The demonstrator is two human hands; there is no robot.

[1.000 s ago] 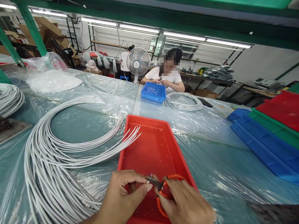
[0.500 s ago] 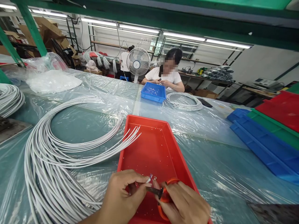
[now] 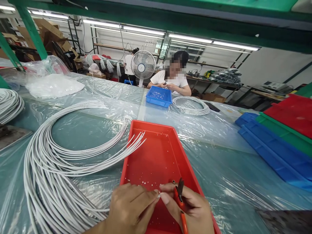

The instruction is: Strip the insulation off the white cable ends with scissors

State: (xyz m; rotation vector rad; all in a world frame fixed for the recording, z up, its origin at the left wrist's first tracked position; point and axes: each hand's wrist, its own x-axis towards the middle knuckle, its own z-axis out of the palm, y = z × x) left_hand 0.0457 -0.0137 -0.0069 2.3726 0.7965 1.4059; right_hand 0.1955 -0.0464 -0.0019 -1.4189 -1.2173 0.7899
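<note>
L hand (image 3: 134,208) in my view: fingers curled, thumb + index pinched on a white wire end (image 3: 159,195), just over the near part of the red tray (image 3: 156,156). Only the tip shows btwn the fingertips; rest of it is hidden by the hand, so I can't trace it back to the wire bundle (image 3: 39,162) on the L side of the table. R hand (image 3: 191,208) has thumb + index at the same tip; can't tell if they actually grip it. Same hand has the orange-handled snips (image 3: 179,202) tucked in the palm, blades up; handles partly covered by fingers, can't tell if blades are apart. Both wrists run off the bottom edge, near end of tray too. White scraps on tray floor, too small to ID. Some bundle ends overhang the tray's L rim. Far L coil (image 3: 11,107) cut off by frame, ditto tray stack (image 3: 280,146) on R. Co-worker (image 3: 181,79) opposite holds sth small + dark, can't make out what.
</note>
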